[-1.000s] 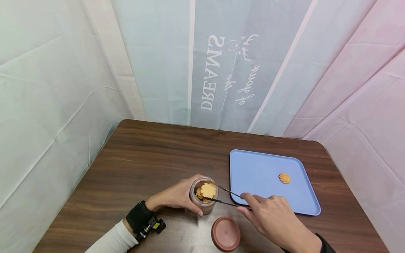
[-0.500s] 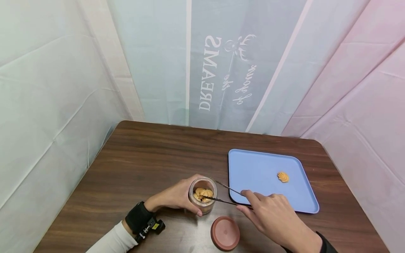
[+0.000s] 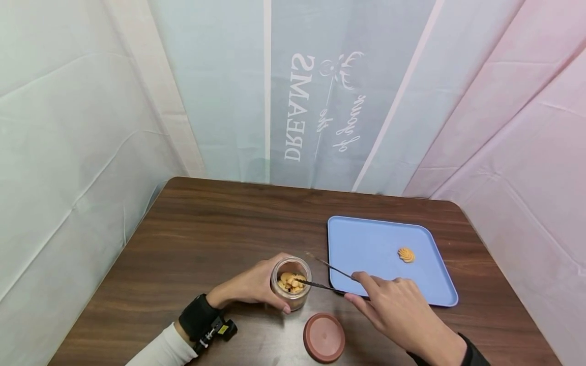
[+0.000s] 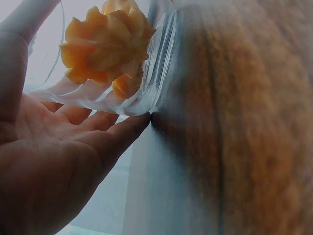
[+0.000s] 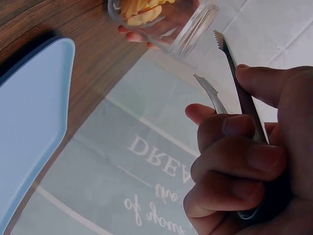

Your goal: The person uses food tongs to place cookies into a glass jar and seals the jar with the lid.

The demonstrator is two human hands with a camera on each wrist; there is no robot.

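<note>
A clear glass jar stands on the table with several cookies inside. My left hand holds it, thumb on the near side and fingers round the far side. In the left wrist view, cookies show through the glass above the palm. My right hand grips metal tongs, its fingers wrapped round their arms. The serrated tong tips are spread apart with nothing between them. In the head view, one tip overlaps the jar's mouth and the other lies beyond its right rim.
Right of the jar lies a blue tray with one swirled cookie on it. A reddish-brown lid rests on the table nearer me. Fabric curtains surround the table's far and side edges.
The flower-shaped cookie at the jar's mouth between the tong tips has dropped down among the others. The tongs have spread wider and risen slightly. The left hand keeps its hold on the jar.
</note>
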